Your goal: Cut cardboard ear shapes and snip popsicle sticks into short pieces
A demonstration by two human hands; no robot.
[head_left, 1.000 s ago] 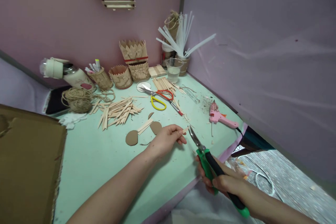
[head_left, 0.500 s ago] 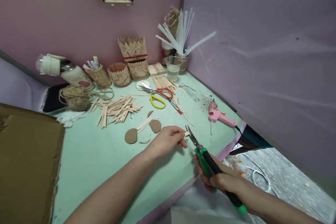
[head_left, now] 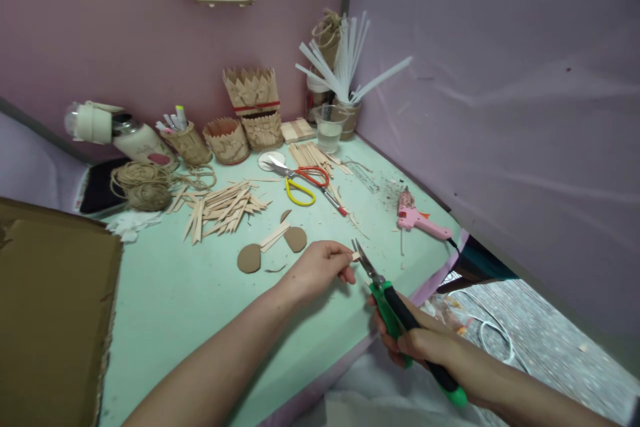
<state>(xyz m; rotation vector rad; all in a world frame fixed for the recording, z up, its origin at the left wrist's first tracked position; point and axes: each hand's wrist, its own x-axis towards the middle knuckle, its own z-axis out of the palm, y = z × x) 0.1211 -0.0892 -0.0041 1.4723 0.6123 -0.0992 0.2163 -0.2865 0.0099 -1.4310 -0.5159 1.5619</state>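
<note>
Between its thumb and fingers, my left hand pinches a short wooden stick piece. My right hand is wrapped round green-and-black handled cutters. Their metal jaws are slightly apart at the piece's right end; whether they touch it is hard to tell. To the left of my left hand lie two rounded brown cardboard pieces, with two pale stick strips between them. A heap of cut wooden sticks lies farther back.
Scissors with red and yellow handles lie mid-table. A pink glue gun rests at the right edge. Twine, a bottle, stick-covered pots and a cup of liquid line the back. A cardboard box stands left.
Both hands stay almost in place, with the cutter jaws still at the stick piece. The whole view has shifted very slightly.
</note>
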